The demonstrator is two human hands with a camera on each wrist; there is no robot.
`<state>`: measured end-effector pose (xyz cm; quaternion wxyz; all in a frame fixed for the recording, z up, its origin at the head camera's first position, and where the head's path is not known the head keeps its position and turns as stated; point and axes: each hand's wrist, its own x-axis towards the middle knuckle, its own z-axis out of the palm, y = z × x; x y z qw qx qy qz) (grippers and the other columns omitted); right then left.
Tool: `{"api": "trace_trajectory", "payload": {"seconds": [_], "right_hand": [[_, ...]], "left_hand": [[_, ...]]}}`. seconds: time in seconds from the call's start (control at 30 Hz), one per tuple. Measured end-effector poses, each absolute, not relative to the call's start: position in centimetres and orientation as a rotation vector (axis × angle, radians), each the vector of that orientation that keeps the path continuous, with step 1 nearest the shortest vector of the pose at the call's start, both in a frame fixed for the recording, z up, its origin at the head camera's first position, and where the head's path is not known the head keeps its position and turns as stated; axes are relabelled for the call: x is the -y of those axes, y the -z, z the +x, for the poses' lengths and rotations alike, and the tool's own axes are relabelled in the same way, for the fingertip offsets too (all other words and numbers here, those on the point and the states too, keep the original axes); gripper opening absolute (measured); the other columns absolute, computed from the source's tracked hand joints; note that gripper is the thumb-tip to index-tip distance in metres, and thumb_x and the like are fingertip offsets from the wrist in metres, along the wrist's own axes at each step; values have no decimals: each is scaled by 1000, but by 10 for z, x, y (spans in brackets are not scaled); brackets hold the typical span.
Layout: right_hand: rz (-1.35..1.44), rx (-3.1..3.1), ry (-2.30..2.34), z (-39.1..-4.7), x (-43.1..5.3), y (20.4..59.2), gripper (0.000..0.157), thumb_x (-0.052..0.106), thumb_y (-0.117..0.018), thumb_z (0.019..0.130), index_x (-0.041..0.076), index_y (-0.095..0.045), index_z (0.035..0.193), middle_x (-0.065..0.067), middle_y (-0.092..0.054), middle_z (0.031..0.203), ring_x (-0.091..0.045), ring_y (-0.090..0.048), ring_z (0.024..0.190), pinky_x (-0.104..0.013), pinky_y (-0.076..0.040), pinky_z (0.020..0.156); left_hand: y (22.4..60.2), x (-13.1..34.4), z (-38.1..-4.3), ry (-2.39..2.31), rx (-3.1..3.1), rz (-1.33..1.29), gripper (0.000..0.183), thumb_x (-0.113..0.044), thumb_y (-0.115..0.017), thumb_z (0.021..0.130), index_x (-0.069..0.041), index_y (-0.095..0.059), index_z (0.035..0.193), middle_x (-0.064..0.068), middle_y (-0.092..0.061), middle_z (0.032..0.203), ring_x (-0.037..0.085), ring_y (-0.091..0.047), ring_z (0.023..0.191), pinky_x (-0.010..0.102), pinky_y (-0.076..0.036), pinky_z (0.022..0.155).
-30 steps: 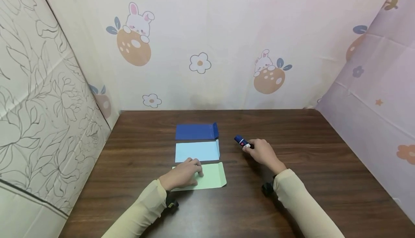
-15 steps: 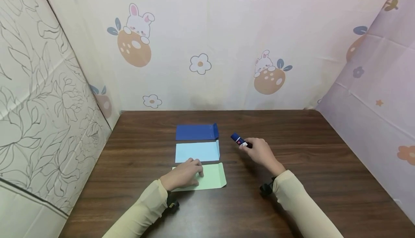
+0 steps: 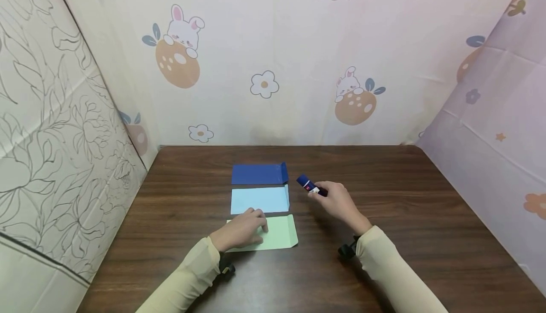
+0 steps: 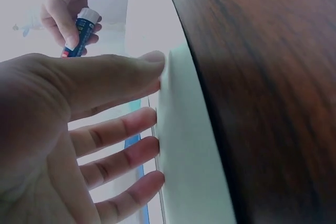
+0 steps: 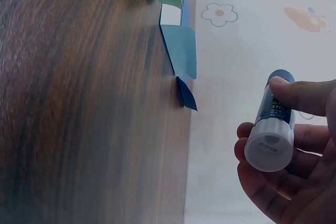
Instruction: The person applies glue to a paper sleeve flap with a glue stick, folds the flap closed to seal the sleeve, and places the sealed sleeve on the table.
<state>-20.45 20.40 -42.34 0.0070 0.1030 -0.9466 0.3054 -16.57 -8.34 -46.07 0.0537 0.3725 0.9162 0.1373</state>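
A glue stick (image 3: 310, 185) with a dark blue body is pinched between the thumb and fingers of my right hand (image 3: 339, 204), held above the table to the right of the envelopes. The right wrist view shows the white base of the glue stick (image 5: 269, 148) facing that camera. My left hand (image 3: 241, 230) rests on the left part of a light green envelope (image 3: 277, 232), fingertips and thumb touching its surface. That envelope's flap stands unfolded at its right end. In the left wrist view the fingers (image 4: 123, 129) lie spread and press the paper.
Behind the green envelope lie a light blue envelope (image 3: 258, 200) and a dark blue envelope (image 3: 256, 174), in a column with flaps to the right. The brown wooden table (image 3: 384, 175) meets a patterned cloth backdrop (image 3: 298, 109) at its far edge.
My right hand has moved a little left with the glue stick, nearer to the envelopes. The left hand and all the envelopes have stayed where they were.
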Motion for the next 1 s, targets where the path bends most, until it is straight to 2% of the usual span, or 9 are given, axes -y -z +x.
{"api": "trace_trajectory", "payload": {"seconds": [0.17,0.5,0.77,1.0], "right_hand": [[360,2940,-983,-203,-199,423,38,27,-69,91,2,-67,119,-14,-70,104,-20,-56,76,-29,-46,65],[409,2901,-1029,-201,-193,423,35,26,-71,89,3,-69,114,-12,-70,98,-19,-55,74,-29,-44,61],[412,2906,-1043,-200,-190,421,34,26,-72,89,4,-70,114,-11,-70,98,-18,-55,75,-27,-45,61],[449,2907,-1065,-199,-188,421,33,26,-71,89,4,-70,114,-10,-70,97,-18,-55,76,-27,-46,62]], "left_hand": [[465,85,-168,-462,-2792,1105,11,-24,-71,89,-16,-72,95,2,-65,106,21,-58,100,33,-49,85],[462,86,-170,-559,-2811,1016,17,-28,-63,95,-16,-71,103,1,-65,109,20,-57,103,35,-49,87],[457,84,-172,-748,-3054,960,13,-23,-66,93,-14,-72,100,0,-68,102,18,-61,94,34,-52,80],[451,83,-175,-998,-3133,881,18,-17,-67,92,-8,-70,108,5,-69,105,26,-63,104,41,-52,87]]}}
